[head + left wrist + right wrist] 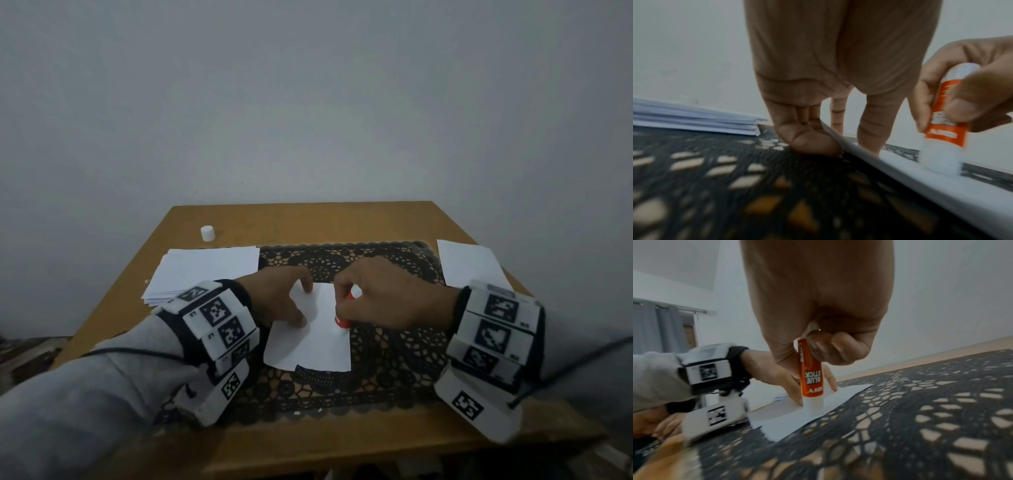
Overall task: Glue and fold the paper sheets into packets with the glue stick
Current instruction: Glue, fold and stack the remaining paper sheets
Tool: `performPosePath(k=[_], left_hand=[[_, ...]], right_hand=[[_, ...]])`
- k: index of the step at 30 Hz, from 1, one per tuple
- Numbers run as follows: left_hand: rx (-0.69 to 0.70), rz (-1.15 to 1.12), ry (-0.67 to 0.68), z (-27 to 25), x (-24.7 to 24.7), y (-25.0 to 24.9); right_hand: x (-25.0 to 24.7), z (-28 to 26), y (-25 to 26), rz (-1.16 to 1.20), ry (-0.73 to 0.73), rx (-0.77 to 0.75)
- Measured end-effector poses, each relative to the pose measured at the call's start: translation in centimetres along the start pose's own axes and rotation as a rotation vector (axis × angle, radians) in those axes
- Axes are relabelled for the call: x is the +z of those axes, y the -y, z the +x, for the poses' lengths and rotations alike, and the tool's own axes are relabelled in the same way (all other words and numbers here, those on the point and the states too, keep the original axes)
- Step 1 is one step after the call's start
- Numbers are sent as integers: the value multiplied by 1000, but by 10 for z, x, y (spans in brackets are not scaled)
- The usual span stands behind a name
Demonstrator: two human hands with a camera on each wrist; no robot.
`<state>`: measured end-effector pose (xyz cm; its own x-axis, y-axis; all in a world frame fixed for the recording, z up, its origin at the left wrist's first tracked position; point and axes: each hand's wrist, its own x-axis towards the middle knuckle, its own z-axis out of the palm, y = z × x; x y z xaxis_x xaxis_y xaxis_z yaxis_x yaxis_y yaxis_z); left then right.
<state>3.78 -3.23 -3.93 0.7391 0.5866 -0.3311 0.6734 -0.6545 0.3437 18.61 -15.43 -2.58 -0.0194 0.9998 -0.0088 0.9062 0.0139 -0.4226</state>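
A white paper sheet (308,342) lies on the black lace mat (394,349) in the middle of the table. My right hand (373,294) grips an orange-and-white glue stick (810,382) upright, its white tip pressed on the sheet's right edge (813,412). The stick also shows in the head view as the glue stick (340,322) and in the left wrist view as the glue stick (945,128). My left hand (284,298) holds the sheet (920,177) down with straight fingers (871,138) on its left part.
A stack of white sheets (205,270) lies at the left of the mat, also seen as the stack (694,120). More white paper (469,263) sits at the right. A small white cap (207,233) stands at the back left of the wooden table (308,222).
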Motion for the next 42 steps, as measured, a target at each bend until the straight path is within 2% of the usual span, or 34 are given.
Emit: performPosePath(k=[4, 8, 10, 12, 16, 19, 22, 25, 27, 36, 42], left_hand=[[40, 28, -61, 5, -4, -1], [204, -203, -286, 13, -16, -3], [279, -260, -324, 14, -27, -5], [314, -253, -226, 11, -39, -7], [300, -152, 159, -1, -53, -11], [262, -117, 271, -11, -51, -11], [247, -169, 211, -16, -43, -6], [247, -135, 42, -12, -31, -2], [240, -95, -50, -8, -22, 2], [166, 36, -75, -4, 4, 5], [150, 55, -71, -3, 6, 3]], right_hand=[[6, -11, 9, 18, 49, -5], [8, -16, 11, 37, 76, -20], [8, -17, 10, 41, 74, -21], [7, -19, 10, 57, 87, -28], [-3, -23, 0, 77, 112, -12], [-17, -21, -15, 98, 42, 35], [-34, -15, -29, 113, -108, 86], [-43, -8, -41, 77, -302, 158], [-44, -5, -47, 45, -360, 183], [-22, -4, -30, 9, -178, 139], [-15, -2, -30, -25, -167, 135]])
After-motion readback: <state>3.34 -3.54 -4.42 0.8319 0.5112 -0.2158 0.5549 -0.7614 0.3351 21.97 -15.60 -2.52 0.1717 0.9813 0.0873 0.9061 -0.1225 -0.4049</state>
